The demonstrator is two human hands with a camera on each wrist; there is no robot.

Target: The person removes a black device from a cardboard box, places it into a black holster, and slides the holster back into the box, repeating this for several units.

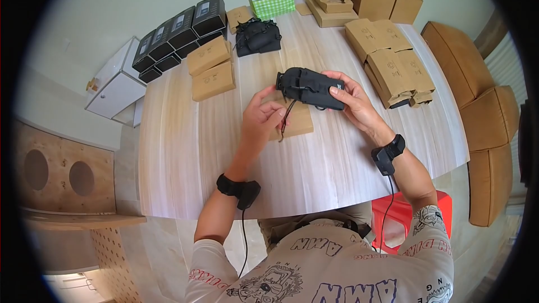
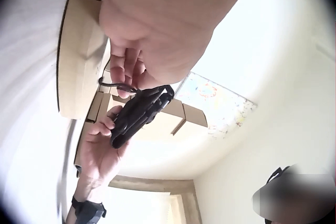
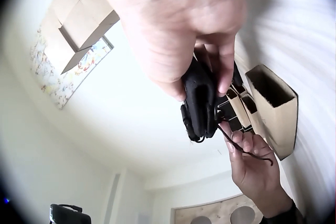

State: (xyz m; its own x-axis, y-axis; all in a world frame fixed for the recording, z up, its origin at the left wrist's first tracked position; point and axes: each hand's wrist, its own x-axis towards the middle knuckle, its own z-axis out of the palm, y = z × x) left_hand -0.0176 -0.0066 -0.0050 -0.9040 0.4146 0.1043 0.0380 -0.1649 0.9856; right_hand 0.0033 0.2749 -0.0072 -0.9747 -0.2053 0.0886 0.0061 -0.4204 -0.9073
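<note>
My right hand [image 1: 355, 101] grips a black fabric pouch [image 1: 311, 88] at its right end, thumb on top and fingers beneath. The pouch is held above the table and has straps and a dark cord [image 1: 287, 119] hanging from it. At its left end is my left hand [image 1: 263, 115], index finger reaching up to the pouch, thumb and other fingers curled at the cord. In the right wrist view the cord [image 3: 247, 153] runs across the left fingers. Below the hands, an open brown cardboard box [image 3: 278, 108] lies on the table [image 1: 213, 146].
Another black pouch bundle [image 1: 258, 36] lies farther back, near two brown boxes [image 1: 212, 81]. Black boxes [image 1: 179, 28] are stacked at the back left. A green checked bag [image 1: 272, 0] stands at the back. Brown cartons [image 1: 390, 59] lie at the right.
</note>
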